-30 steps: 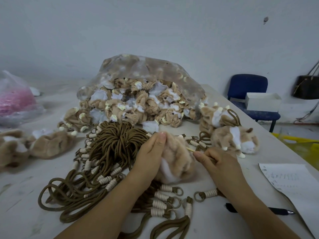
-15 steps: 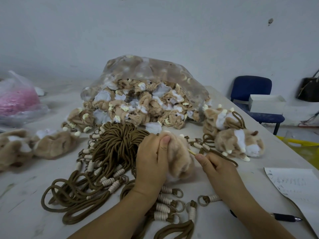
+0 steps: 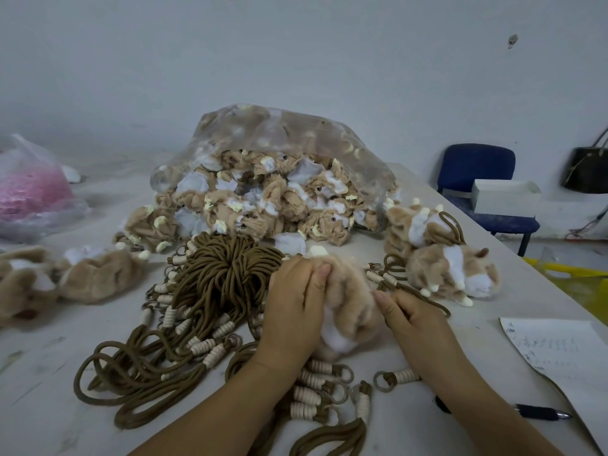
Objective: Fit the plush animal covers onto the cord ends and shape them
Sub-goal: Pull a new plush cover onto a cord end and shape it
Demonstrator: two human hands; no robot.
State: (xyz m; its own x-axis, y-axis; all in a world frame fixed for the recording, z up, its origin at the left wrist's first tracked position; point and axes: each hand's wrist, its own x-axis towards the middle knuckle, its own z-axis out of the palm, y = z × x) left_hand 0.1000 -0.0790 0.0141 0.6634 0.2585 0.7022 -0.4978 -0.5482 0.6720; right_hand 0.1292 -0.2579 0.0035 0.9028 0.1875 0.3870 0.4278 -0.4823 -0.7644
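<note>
Head view: at the middle of the tabletop (image 3: 49, 406), the tan-and-white plush cover (image 3: 348, 301) in work sits between both hands, lifted just off the surface. The left hand (image 3: 292, 311) wraps its curled fingers round the cover's nine o'clock side. This probably steadies the soft body while the other hand works it. The right hand (image 3: 414, 320) pinches the three o'clock side with thumb and fingertips, which looks like pulling or shaping the fabric over a cord end. The end itself is hidden inside the plush.

The bundle of brown cords (image 3: 227, 271) fans out at ten o'clock from the hands. Its cream-wrapped ringed cord ends (image 3: 312, 383) trail to six o'clock, under the wrists. The clear bag of unfitted covers (image 3: 279, 179) lies open at twelve o'clock, its mouth spilling toward the person, likely so each next piece can be drawn out easily.

Two finished plush animals (image 3: 454, 274) with cord loops sit at two o'clock, apparently a done pile on the right hand's side. More limp covers (image 3: 98, 274) lie at nine o'clock. A written sheet (image 3: 559, 353) and a pen (image 3: 539, 414) rest at four o'clock.
</note>
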